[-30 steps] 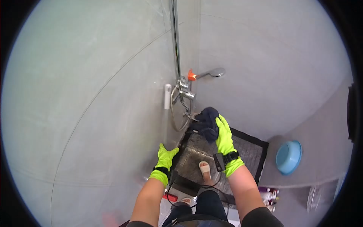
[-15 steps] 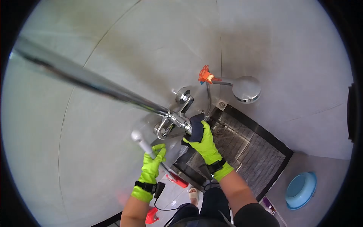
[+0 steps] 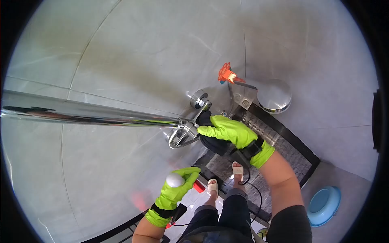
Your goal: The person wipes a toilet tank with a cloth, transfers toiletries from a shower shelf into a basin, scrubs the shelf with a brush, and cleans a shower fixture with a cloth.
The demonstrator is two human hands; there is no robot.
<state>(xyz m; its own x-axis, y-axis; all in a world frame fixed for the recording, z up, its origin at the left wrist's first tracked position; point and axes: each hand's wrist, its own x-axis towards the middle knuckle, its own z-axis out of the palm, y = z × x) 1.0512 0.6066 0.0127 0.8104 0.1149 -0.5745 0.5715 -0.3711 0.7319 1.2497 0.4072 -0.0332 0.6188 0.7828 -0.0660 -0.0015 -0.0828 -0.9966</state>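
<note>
My left hand [image 3: 174, 192], in a bright green glove, is closed round a white-handled rod [image 3: 174, 180] near the left wall. The handle's rounded end points up at me, and the rest of the rod is mostly hidden. My right hand [image 3: 233, 131], also gloved, grips a dark cloth [image 3: 214, 142] and presses it against the chrome shower mixer [image 3: 189, 128]. The cloth lies around the mixer's near end and covers part of it. A thick chrome riser pipe [image 3: 93, 115] runs from the mixer toward the left edge.
An orange flower-shaped item [image 3: 227, 73] hangs by a round chrome fixture [image 3: 274, 97] on the wall. Below is a dark-framed, textured shower floor [image 3: 289, 156]. A light blue basin [image 3: 324, 206] is at lower right, and a red object [image 3: 198, 186] shows beyond my left hand.
My right hand has turned and shifted up and right with the cloth along the mixer. My left hand has moved down and right, tipping the rod's end toward me. The view has tilted.
</note>
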